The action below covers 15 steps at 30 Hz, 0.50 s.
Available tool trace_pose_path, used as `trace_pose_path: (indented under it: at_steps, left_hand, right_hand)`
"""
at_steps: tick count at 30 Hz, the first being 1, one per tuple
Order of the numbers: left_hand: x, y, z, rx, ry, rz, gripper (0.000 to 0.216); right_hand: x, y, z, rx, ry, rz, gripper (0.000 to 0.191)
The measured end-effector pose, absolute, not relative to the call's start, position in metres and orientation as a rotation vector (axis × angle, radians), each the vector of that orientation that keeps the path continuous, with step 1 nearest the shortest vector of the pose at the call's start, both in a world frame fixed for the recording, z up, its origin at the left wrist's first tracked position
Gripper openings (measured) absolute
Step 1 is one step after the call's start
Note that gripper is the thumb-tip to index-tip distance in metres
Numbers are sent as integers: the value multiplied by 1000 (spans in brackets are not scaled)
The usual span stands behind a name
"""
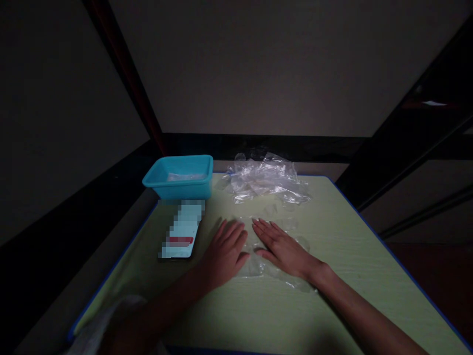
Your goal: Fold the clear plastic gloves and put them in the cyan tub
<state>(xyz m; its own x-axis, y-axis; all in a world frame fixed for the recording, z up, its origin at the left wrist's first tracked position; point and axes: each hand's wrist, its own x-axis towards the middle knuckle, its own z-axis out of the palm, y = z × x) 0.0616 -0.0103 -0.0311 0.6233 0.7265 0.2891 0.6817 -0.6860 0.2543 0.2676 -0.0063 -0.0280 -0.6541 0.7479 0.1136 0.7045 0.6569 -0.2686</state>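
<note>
A clear, thin plastic glove (254, 266) lies spread on the table, its finger-like edges showing on the right. My left hand (227, 249) rests palm down on its left side, fingers stretched out. On the right part of the glove, my right hand (283, 246) also lies flat, thumb apart from the fingers. A small gap separates the two hands, and the plastic under the palms is hidden. Beyond them sits a crumpled pile of similar clear plastic gloves (268, 180).
A blue plastic basket (177, 191) with some clear plastic inside stands at the back left. In front of it lies a phone (183, 231), its screen lit and blurred out. The pale green table (354, 266) has a blue edge; a wall rises behind it.
</note>
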Motion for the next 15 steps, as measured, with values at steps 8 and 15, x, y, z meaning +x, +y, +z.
trace_pose_path:
  at_steps: [8,15]
  left_hand:
    - [50,11,-38,2126,1415,958,36]
    - [49,25,-31,1713,1351,1193,44]
  right_hand:
    - [274,-8,-22,-1208,-2661,250,59]
    - [277,0,-15,-1325,-2332,326,28]
